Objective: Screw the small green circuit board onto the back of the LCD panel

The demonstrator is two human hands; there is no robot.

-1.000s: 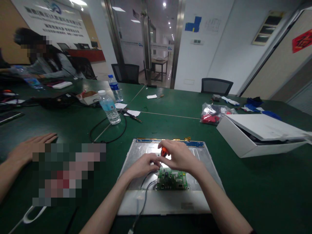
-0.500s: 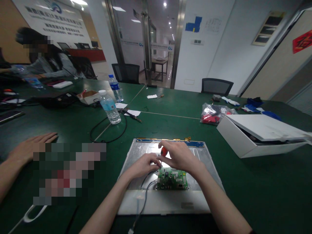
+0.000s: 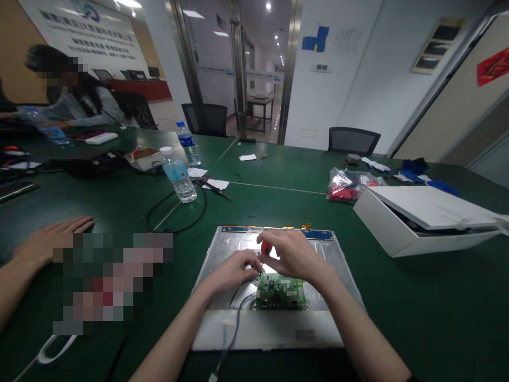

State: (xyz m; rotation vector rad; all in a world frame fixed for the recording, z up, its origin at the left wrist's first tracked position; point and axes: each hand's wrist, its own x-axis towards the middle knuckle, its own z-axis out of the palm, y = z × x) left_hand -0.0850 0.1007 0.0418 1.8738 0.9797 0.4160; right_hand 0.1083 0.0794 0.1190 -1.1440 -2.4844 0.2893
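Observation:
A metal-backed panel (image 3: 278, 329) lies on the green table, with a green circuit board (image 3: 280, 293) on its middle. My right hand (image 3: 288, 254) is closed round the red handle of a screwdriver (image 3: 266, 247), whose shaft points down at the board's upper left corner. Beside that tip is my left hand (image 3: 238, 269), fingers pinched together; what they hold, if anything, is hidden. A grey cable (image 3: 237, 323) runs from the board's left side over the panel's front edge to a white connector (image 3: 213, 377).
At the left, another person's hand (image 3: 59, 239) rests on the table (image 3: 167, 286). Two water bottles (image 3: 181, 178) and a looped black cable (image 3: 204, 209) lie beyond. An open white box (image 3: 421, 239) and a plastic bag (image 3: 350, 187) are at the right.

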